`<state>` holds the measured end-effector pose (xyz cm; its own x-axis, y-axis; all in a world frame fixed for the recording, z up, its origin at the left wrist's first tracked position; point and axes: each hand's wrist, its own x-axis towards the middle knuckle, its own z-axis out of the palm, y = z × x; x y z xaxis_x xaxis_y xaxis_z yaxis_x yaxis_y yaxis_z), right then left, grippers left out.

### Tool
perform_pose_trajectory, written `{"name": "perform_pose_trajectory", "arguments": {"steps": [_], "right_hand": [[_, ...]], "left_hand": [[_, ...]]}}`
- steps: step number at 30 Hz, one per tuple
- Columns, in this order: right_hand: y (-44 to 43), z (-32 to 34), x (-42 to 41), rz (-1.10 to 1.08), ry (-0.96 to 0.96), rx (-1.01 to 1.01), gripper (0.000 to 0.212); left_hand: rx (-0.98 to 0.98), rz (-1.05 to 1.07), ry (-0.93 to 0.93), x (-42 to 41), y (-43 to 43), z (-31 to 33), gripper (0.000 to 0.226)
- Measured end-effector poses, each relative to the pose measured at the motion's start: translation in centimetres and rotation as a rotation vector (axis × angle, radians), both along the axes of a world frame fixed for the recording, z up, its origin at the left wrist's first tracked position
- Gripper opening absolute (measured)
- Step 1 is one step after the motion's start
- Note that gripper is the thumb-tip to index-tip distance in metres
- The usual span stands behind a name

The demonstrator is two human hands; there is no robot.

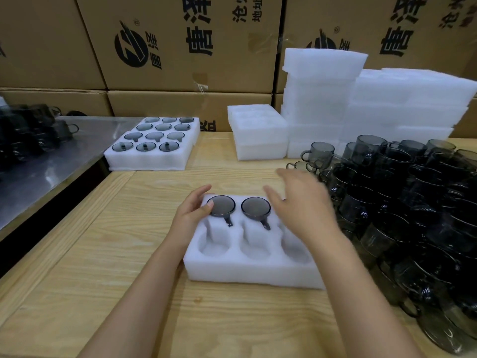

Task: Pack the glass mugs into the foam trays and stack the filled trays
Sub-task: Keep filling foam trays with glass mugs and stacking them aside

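I see my left hand (192, 211) relaxed on the foam tray (247, 272), far-left corner, thumb touching a seated mug (221, 205); my right hand (300, 202) hovers released above its far-right side

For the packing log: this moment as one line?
foam tray: left mug, middle mug seated | left hand: at left mug | right hand: open, empty, above tray
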<state>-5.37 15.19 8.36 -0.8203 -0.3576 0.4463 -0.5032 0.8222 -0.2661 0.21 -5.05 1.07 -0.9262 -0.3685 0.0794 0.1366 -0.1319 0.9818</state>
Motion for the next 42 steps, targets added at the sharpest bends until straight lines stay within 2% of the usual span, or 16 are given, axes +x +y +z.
{"name": "perform_pose_trajectory", "arguments": {"steps": [2, 5, 10, 14, 17, 20, 24, 26, 28, 31, 32, 36, 42], "right_hand": [[1.7, 0.6, -1.7, -0.245, 0.088, 0.094, 0.038], [3.2, 0.8, -3.8, -0.469, 0.048, 0.173, 0.035], [3.6, 0.9, -5.4, -0.608, -0.049, 0.387, 0.024], [3.6, 0.9, -5.7, -0.615, -0.036, 0.418, 0.021], [3.5, 1.1, -5.3, -0.564, -0.001, 0.371, 0.016], [3.1, 1.8, -4.0, -0.441, 0.060, 0.216, 0.012], [1.3, 3.8, -0.9, -0.052, 0.002, -0.018, 0.015], [0.3, 4.4, 0.7, 0.159, -0.074, -0.066, 0.016], [-0.7, 4.6, 1.9, 0.338, -0.165, -0.093, 0.014], [-2.0, 4.0, 2.7, 0.509, -0.216, -0.067, 0.011], [-2.5, 3.7, 2.7, 0.538, -0.223, -0.063, 0.011], [-3.6, 2.9, 2.4, 0.571, -0.264, -0.137, 0.010], [-4.0, 1.7, 1.9, 0.468, -0.219, -0.207, 0.014]], "left_hand": [[0.001, 0.085, -0.019, -0.4, 0.0, -0.2, 0.038], [0.027, 0.144, 0.003, -0.4, 0.1, -0.3, 0.033], [0.142, 0.126, 0.030, -0.3, 0.0, -0.5, 0.026], [0.186, 0.118, 0.043, -0.3, 0.0, -0.5, 0.023], [0.206, 0.117, 0.052, -0.2, 0.0, -0.3, 0.023], [0.194, 0.166, 0.118, -0.1, -0.4, 0.0, 0.024], [0.144, 0.205, 0.229, 0.4, -1.0, 0.5, 0.027], [0.100, 0.151, 0.264, 0.6, -0.7, 0.8, 0.028], [0.045, 0.090, 0.298, 0.9, -0.4, 1.1, 0.039], [-0.023, -0.017, 0.325, 1.4, 0.0, 1.8, 0.054], [-0.045, -0.069, 0.324, 1.5, 0.1, 1.9, 0.061], [-0.111, -0.222, 0.254, 1.5, 0.5, 2.1, 0.064], [-0.063, -0.009, 0.310, 1.3, 0.4, 2.4, 0.046]]}}
